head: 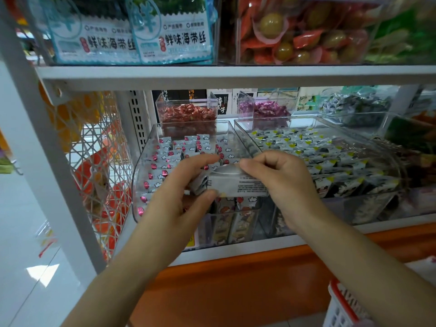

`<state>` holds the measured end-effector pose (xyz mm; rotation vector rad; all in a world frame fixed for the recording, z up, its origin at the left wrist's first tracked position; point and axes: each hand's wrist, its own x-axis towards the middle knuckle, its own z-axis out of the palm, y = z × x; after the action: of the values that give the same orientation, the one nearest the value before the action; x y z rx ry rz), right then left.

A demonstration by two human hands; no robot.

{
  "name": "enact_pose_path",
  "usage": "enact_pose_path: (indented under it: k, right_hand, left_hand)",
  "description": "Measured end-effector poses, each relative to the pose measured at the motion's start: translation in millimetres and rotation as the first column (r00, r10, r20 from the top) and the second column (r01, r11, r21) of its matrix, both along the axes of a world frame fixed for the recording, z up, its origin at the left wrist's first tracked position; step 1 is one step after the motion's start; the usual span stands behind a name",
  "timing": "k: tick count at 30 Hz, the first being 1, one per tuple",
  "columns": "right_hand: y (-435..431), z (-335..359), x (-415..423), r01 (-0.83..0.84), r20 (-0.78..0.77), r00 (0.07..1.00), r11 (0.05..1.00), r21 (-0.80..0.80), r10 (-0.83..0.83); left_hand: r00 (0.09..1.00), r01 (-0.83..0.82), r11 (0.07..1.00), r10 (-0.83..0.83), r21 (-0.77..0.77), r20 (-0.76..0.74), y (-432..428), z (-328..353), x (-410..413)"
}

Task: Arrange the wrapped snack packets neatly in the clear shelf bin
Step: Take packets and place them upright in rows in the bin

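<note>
At the left end of the white metal shelf (306,239), a clear plastic shelf bin (141,185) holds rows of white packets printed with red dots and clouds (165,159). Over its front right corner, the left hand (186,185) pinches the left end of a small bundle of white wrapped snack packets (236,182), thumb below and fingers above. The right hand (278,182) grips the bundle's right end with curled fingers. Just beside, to the right, a second clear bin (387,161) holds yellow-and-black packets.
</note>
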<state>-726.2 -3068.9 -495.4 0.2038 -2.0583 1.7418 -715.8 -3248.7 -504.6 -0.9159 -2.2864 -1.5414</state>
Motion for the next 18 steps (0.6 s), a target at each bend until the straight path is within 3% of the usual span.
enact_pose_path:
  k: [3,5,8,11,14,16,18]
  right_hand:
    - [0,0,0,-0.017,0.013,1.000,1.000,0.019,0.017]
    - [4,3,-1,-0.099,0.095,0.990,0.995,-0.023,0.101]
    - [13,6,-4,-0.293,0.200,0.915,0.919,-0.265,0.350]
    - [17,8,-4,-0.388,0.168,0.857,0.824,-0.413,0.487]
    - [16,6,-3,-0.446,0.134,0.862,0.856,-0.261,0.490]
    - [15,4,-3,-0.362,0.109,0.923,0.930,-0.071,0.368]
    - [11,4,-6,-0.285,0.074,0.955,0.957,-0.059,0.289]
  left_hand:
    - [0.992,-0.079,0.988,0.064,-0.131,-0.112,0,-1,-1]
    - [0.988,-0.119,0.986,0.105,-0.119,-0.117,-2,-2,-2]
    - [0.988,-0.152,0.988,0.151,-0.029,-0.032,-6,-1,-4]
    - [0.983,-0.179,0.983,0.179,0.026,0.029,-9,-3,-8]
    - [0.974,-0.213,0.973,0.204,0.087,0.102,-9,-3,-10]
    - [0.966,-0.234,0.968,0.221,0.088,0.133,-8,-1,-11]
    - [0.952,-0.291,0.957,0.288,0.010,0.099,-10,2,-13]
